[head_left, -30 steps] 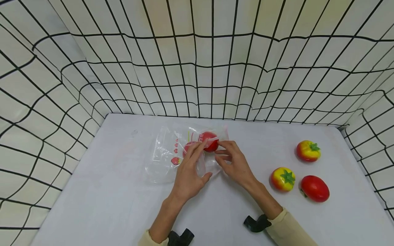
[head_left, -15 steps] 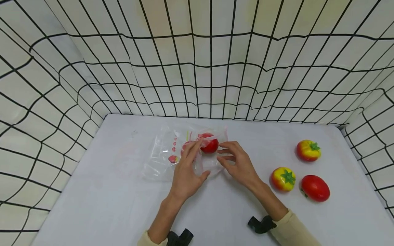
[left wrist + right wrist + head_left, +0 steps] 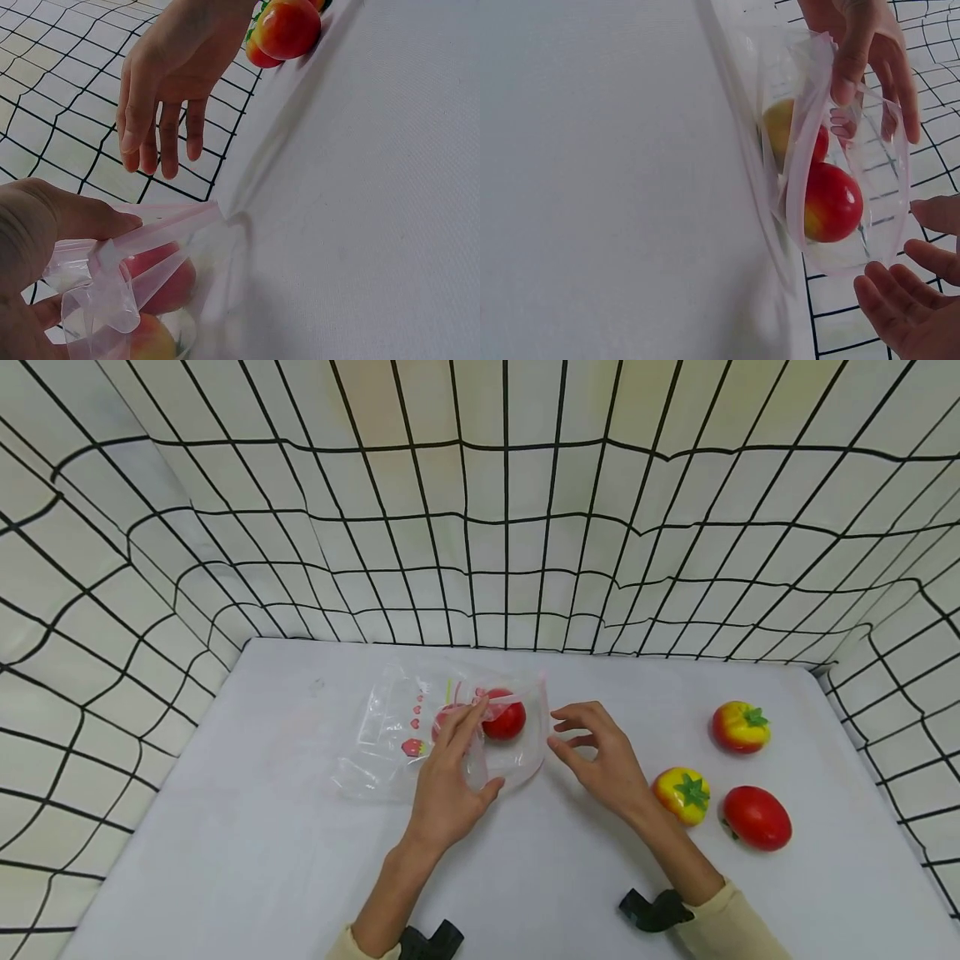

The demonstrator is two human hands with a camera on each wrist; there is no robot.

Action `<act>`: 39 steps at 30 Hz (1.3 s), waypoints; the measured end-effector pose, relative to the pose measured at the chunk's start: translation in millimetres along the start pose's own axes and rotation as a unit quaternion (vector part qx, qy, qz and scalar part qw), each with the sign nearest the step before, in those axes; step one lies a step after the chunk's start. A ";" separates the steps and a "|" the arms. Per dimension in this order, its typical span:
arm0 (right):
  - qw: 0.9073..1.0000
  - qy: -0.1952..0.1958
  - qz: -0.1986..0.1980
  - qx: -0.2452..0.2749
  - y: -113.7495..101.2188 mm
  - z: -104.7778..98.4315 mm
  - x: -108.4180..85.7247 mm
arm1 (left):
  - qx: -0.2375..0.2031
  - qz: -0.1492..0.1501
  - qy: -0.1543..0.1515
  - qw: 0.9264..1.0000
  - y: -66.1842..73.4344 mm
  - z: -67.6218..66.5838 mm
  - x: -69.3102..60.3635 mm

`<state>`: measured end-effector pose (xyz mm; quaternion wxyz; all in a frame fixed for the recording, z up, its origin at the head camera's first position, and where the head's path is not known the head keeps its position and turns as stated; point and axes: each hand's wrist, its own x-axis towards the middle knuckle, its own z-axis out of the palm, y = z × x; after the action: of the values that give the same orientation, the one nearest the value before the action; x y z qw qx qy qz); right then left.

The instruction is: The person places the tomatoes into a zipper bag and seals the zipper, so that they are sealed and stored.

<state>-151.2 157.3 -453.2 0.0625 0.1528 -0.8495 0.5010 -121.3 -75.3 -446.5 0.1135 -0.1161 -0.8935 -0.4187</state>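
Observation:
A clear zip bag with a pink rim and a strawberry print lies on the table, its mouth facing right. Inside sits a red toy tomato near the opening. A second red-and-yellow one lies deeper, partly covered by my left hand in the head view. My left hand holds the upper layer of the bag's mouth, thumb on one side and fingers on the other. Just right of the opening, my right hand hovers with spread, slightly bent fingers, holding nothing.
To the right on the white table lie two red-and-yellow toy tomatoes, a farther one and a nearer one, beside a red one. Black netting surrounds the far edge and sides.
My right hand has drawn back to the right, away from the tomato at the bag's mouth. My left hand stays on the bag. The whole view has shifted slightly.

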 end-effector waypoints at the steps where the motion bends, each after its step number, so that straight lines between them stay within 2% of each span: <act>1: 1.000 0.002 -0.001 -0.003 0.5 -1.7 -0.1 | 0.001 0.001 0.000 1.000 0.2 0.1 0.3; 12: 0.999 0.022 0.000 -0.024 6.5 -22.5 -7.5 | 0.002 0.002 -0.005 1.000 3.0 4.2 1.7; 20: 0.999 0.032 -0.020 -0.035 7.6 -32.8 -11.1 | 0.007 0.005 0.002 1.000 2.5 1.3 0.6; 31: 0.998 0.027 0.017 -0.062 10.1 -53.8 -18.0 | 0.004 0.001 0.006 1.000 0.5 2.9 -0.7; 39: 0.996 0.017 0.039 -0.080 12.5 -61.6 -21.7 | 0.009 -0.002 0.004 1.000 1.8 3.4 -0.7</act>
<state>-137.6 220.8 -439.1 0.0700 0.1056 -0.8911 0.4358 -120.5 -71.6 -447.6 0.1177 -0.1118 -0.8968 -0.4116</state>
